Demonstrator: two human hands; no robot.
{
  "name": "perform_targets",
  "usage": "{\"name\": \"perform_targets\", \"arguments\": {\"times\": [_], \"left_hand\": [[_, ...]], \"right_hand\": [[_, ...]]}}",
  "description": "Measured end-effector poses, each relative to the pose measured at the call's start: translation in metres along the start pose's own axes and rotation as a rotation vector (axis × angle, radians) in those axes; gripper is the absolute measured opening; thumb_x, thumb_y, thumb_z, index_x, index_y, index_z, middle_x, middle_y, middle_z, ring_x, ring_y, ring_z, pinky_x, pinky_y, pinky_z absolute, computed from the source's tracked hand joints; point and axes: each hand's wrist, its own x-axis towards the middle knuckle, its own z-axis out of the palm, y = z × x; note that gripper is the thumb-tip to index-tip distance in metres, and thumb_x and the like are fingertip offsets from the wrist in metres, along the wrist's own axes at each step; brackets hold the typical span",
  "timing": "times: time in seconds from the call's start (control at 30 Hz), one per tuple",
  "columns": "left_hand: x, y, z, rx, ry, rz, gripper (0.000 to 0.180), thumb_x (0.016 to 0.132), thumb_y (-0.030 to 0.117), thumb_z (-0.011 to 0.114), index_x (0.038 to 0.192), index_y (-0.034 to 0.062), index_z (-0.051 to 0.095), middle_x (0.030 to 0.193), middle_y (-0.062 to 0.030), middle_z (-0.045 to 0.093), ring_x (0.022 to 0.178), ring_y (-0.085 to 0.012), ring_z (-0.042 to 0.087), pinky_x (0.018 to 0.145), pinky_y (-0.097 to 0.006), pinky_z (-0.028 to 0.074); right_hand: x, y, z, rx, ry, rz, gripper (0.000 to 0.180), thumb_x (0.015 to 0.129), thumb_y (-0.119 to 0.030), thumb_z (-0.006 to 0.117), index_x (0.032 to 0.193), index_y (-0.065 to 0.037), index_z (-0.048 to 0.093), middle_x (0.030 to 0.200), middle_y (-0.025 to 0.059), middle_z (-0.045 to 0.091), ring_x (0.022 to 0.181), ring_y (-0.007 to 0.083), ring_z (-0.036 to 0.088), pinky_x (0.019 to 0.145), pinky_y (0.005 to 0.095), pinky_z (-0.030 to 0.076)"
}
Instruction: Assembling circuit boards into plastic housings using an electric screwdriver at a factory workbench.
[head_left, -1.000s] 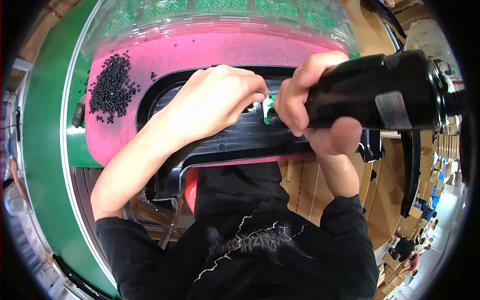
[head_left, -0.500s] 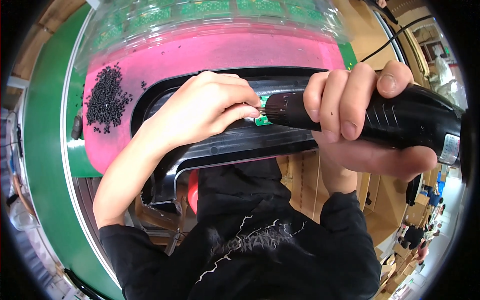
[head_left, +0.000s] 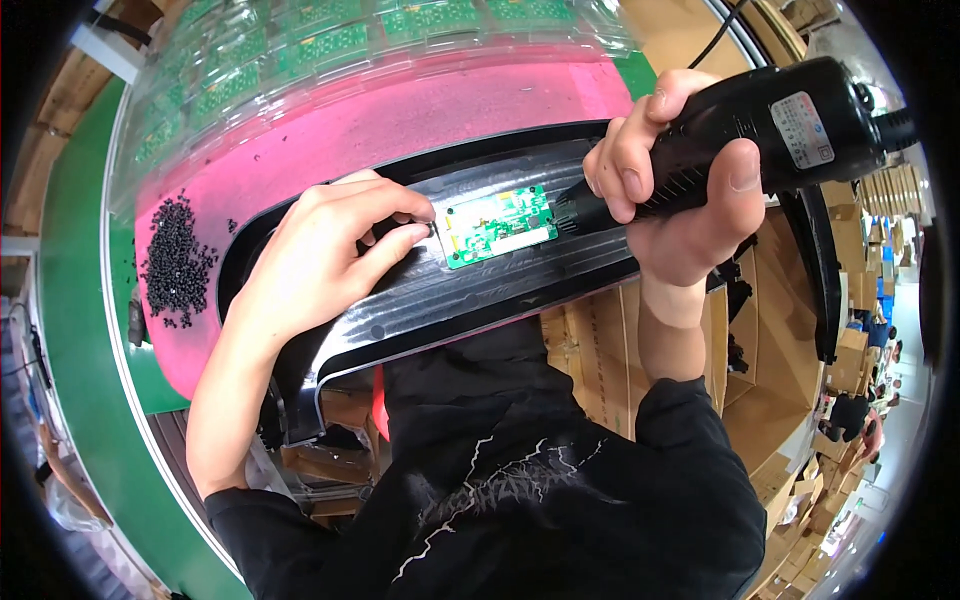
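Note:
A green circuit board [head_left: 500, 226] lies in a long black plastic housing [head_left: 400, 315], with small black dots at its corners. My right hand [head_left: 665, 185] is wrapped round a black electric screwdriver [head_left: 790, 125], whose dark nose [head_left: 590, 208] hangs over the board's right end. The driver's bit tip is hard to make out. Beside the board's left edge, my left hand [head_left: 325, 245] is closed, thumb and forefinger tips brought together. A tiny dark thing shows at those fingertips, too small to name.
A heap of small black screws [head_left: 178, 260] lies on the pink mat [head_left: 280, 140] at left. Clear plastic trays [head_left: 330, 50] with more green boards stand behind. Cardboard boxes [head_left: 770, 370] are at right, and a cable [head_left: 718, 40] runs at upper right.
The screwdriver has drawn back to the right and tilted up, uncovering the board. My left hand has moved left, off the board. The whole view has shifted somewhat.

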Motion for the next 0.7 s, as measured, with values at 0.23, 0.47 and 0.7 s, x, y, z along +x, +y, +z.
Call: {"name": "perform_targets", "arguments": {"times": [0.23, 0.47, 0.7], "left_hand": [[0.001, -0.001, 0.000, -0.002, -0.027, -0.078, 0.012, 0.085, 0.005, 0.063, 0.095, -0.0002, 0.066, 0.087, -0.0116, 0.067, 0.074, -0.0235, 0.065, 0.064, -0.031, 0.050], [0.003, 0.002, -0.002, 0.012, -0.054, -0.094, 0.010, 0.086, 0.005, 0.062, 0.094, -0.0005, 0.066, 0.086, -0.0116, 0.067, 0.075, -0.0238, 0.065, 0.067, -0.032, 0.050], [-0.009, 0.013, -0.021, -0.108, 0.381, -0.034, 0.010, 0.088, 0.002, 0.061, 0.095, -0.0023, 0.067, 0.089, -0.0097, 0.069, 0.080, -0.0153, 0.067, 0.071, -0.025, 0.051]], "right_hand": [[-0.001, 0.008, -0.004, 0.031, -0.009, -0.017, 0.062, 0.089, -0.063, 0.048, 0.106, -0.003, 0.048, 0.057, 0.0023, 0.045, 0.043, 0.0109, 0.041, 0.046, 0.0274, 0.037], [-0.002, 0.012, -0.001, 0.062, -0.039, 0.008, 0.060, 0.086, -0.060, 0.056, 0.104, -0.003, 0.049, 0.055, 0.0017, 0.044, 0.041, 0.0099, 0.040, 0.043, 0.0250, 0.034], [-0.001, 0.013, 0.008, 0.017, 0.033, -0.009, 0.055, 0.086, -0.052, 0.062, 0.104, -0.001, 0.050, 0.057, 0.0031, 0.047, 0.042, 0.0097, 0.039, 0.045, 0.0247, 0.036]]}}
